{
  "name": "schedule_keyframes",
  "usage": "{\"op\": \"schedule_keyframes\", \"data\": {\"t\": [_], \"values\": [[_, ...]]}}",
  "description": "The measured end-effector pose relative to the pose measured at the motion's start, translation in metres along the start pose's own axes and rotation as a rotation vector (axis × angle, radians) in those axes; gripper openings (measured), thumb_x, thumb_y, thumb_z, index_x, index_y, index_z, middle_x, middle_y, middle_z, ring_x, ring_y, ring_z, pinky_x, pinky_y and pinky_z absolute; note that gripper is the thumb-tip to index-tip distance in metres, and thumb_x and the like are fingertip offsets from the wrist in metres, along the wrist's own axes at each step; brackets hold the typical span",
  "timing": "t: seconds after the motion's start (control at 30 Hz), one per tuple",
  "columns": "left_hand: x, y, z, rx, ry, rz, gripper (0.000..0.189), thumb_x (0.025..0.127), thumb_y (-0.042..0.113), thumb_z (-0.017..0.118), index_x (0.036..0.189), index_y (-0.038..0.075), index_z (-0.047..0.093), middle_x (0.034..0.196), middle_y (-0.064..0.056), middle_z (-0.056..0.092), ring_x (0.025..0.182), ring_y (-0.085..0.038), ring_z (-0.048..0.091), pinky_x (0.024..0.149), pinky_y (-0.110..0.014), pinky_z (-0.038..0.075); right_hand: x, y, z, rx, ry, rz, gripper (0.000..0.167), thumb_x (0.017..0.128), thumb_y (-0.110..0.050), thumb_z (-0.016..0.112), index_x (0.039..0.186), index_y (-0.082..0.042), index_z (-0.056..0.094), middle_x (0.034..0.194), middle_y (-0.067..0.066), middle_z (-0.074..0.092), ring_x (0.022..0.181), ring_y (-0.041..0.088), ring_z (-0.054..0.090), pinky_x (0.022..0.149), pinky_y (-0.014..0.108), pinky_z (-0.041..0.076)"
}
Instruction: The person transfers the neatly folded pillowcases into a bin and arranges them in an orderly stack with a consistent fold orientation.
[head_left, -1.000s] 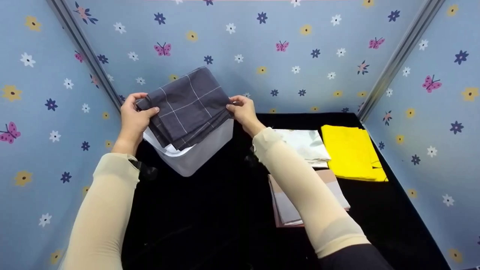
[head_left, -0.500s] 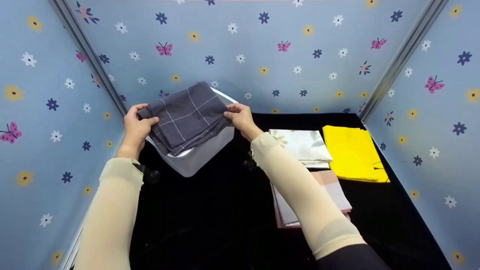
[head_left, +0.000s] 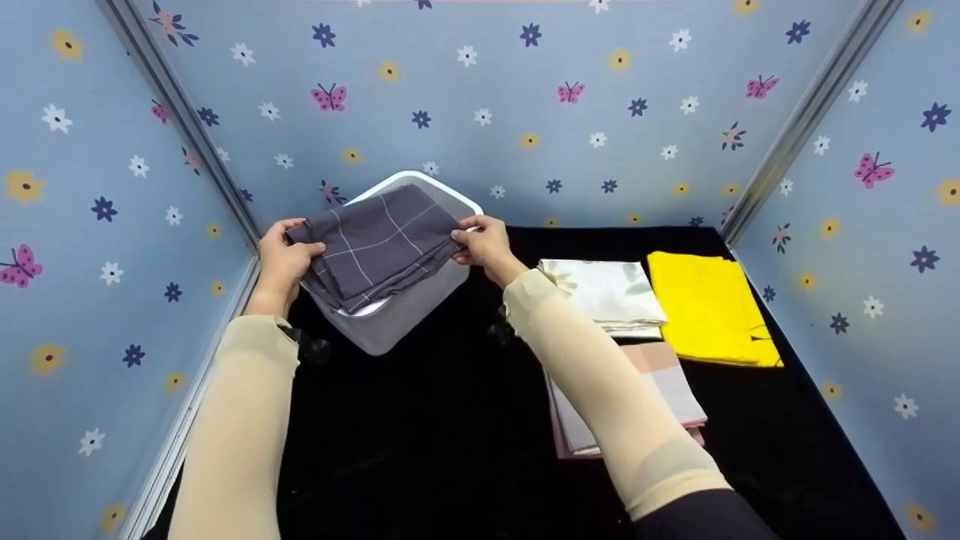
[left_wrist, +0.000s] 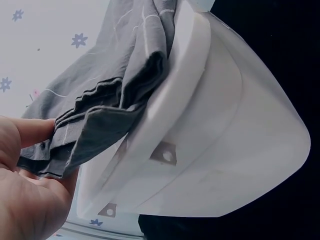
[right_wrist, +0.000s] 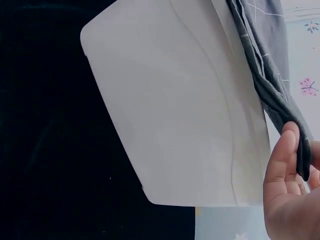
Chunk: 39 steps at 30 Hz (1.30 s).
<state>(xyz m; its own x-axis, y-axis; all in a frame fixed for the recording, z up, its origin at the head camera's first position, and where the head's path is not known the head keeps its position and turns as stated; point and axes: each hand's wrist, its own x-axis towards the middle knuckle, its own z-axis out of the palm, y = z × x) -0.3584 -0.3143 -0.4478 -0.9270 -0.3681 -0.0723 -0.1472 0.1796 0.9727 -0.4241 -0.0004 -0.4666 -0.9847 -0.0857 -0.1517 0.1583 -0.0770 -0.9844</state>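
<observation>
A folded dark grey cloth with thin white check lines [head_left: 382, 244] spans both hands over the mouth of a white plastic bin [head_left: 409, 319]. My left hand [head_left: 283, 259] pinches the cloth's left end between thumb and fingers, at the bin's left rim. At the opposite end, my right hand [head_left: 487, 244] pinches the right corner beside the rim. Layered folds of the cloth [left_wrist: 105, 105] hang over the bin's edge in the left wrist view. The right wrist view shows the bin's smooth side wall [right_wrist: 170, 105], with the cloth's edge along its rim. Most of the bin's inside is hidden beneath the cloth.
To the right on the black table surface [head_left: 420, 450] lie a folded white patterned cloth [head_left: 607, 292], a folded yellow cloth [head_left: 705, 307] and a folded pink and grey cloth [head_left: 675, 382], partly under the right forearm. Flowered blue panels [head_left: 487, 90] enclose the table.
Both hands have lowered the grey cloth toward the bin, the left hand shifting slightly right. More of the bin's back rim now shows behind the cloth. The other folded cloths stay put.
</observation>
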Motion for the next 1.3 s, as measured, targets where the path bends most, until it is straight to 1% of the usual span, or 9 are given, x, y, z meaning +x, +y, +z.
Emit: {"op": "schedule_keyframes", "data": {"t": [0.27,0.43,0.57,0.73,0.8,0.87,1.03,1.17,1.3], "values": [[0.004,0.000,0.002,-0.057,-0.021,-0.081,0.069,0.106,0.000,0.067,0.170,0.005,0.042,0.178,-0.018,0.046,0.153,-0.026,0.055,0.127,-0.034,0.051,0.003,0.002,0.004,0.112,0.028,0.005,0.011,0.104,0.007,0.071,0.115,0.006,0.071,0.081,0.002,0.062,0.056,0.013,0.069,0.056,0.024,0.064],[0.008,0.000,0.003,-0.156,0.019,-0.046,0.066,0.105,-0.004,0.066,0.167,0.007,0.046,0.177,-0.017,0.049,0.156,-0.029,0.056,0.127,-0.034,0.052,0.006,-0.001,0.006,0.187,0.029,0.021,0.021,0.105,0.007,0.069,0.126,0.009,0.071,0.083,0.002,0.063,0.065,0.012,0.069,0.061,0.025,0.065],[0.010,-0.002,0.004,-0.220,0.017,-0.028,0.067,0.106,-0.007,0.063,0.168,0.008,0.044,0.179,-0.019,0.046,0.161,-0.029,0.053,0.128,-0.034,0.052,0.008,-0.005,0.008,0.194,-0.009,0.036,0.036,0.109,0.005,0.064,0.144,0.009,0.067,0.100,0.005,0.066,0.082,0.014,0.070,0.075,0.027,0.065],[0.010,-0.005,-0.001,-0.131,-0.044,-0.086,0.077,0.106,-0.008,0.058,0.176,0.006,0.030,0.172,-0.019,0.049,0.128,-0.015,0.066,0.105,-0.021,0.060,0.009,-0.009,0.005,0.171,-0.072,0.075,0.048,0.112,0.005,0.058,0.159,0.008,0.054,0.146,0.023,0.065,0.109,0.025,0.071,0.113,0.039,0.063],[0.009,-0.006,-0.002,-0.112,-0.064,-0.100,0.078,0.105,-0.009,0.057,0.176,0.004,0.028,0.160,-0.015,0.055,0.107,-0.007,0.064,0.092,-0.016,0.062,0.009,-0.010,0.002,0.162,-0.068,0.081,0.049,0.112,0.006,0.057,0.160,0.010,0.052,0.151,0.027,0.063,0.110,0.028,0.071,0.118,0.042,0.061],[0.008,-0.005,0.000,-0.125,-0.080,-0.098,0.077,0.105,-0.010,0.056,0.175,0.003,0.028,0.147,-0.009,0.058,0.097,-0.005,0.064,0.086,-0.016,0.063,0.009,-0.011,-0.002,0.150,-0.054,0.080,0.048,0.111,0.006,0.057,0.159,0.010,0.053,0.142,0.025,0.066,0.105,0.027,0.072,0.112,0.040,0.064],[0.007,-0.001,0.005,-0.125,-0.091,-0.078,0.073,0.105,-0.009,0.058,0.172,0.001,0.032,0.130,-0.001,0.060,0.103,-0.008,0.064,0.087,-0.019,0.065,0.008,-0.013,-0.014,0.129,-0.040,0.073,0.048,0.110,0.005,0.060,0.158,0.010,0.055,0.117,0.016,0.066,0.090,0.020,0.071,0.093,0.034,0.066],[0.006,0.000,0.007,-0.096,-0.098,-0.076,0.071,0.106,-0.005,0.059,0.172,0.002,0.033,0.124,0.005,0.059,0.110,-0.011,0.065,0.092,-0.021,0.066,0.007,-0.015,-0.022,0.127,-0.039,0.076,0.052,0.110,0.003,0.062,0.160,0.009,0.053,0.118,0.018,0.069,0.090,0.020,0.073,0.108,0.044,0.064],[0.004,0.000,0.008,-0.081,-0.120,-0.072,0.072,0.107,-0.002,0.059,0.173,0.002,0.031,0.122,0.007,0.058,0.106,-0.007,0.064,0.097,-0.024,0.066,0.003,-0.017,-0.028,0.123,-0.047,0.082,0.052,0.110,0.002,0.063,0.160,0.008,0.053,0.137,0.027,0.071,0.108,0.031,0.075,0.124,0.054,0.056]]}}
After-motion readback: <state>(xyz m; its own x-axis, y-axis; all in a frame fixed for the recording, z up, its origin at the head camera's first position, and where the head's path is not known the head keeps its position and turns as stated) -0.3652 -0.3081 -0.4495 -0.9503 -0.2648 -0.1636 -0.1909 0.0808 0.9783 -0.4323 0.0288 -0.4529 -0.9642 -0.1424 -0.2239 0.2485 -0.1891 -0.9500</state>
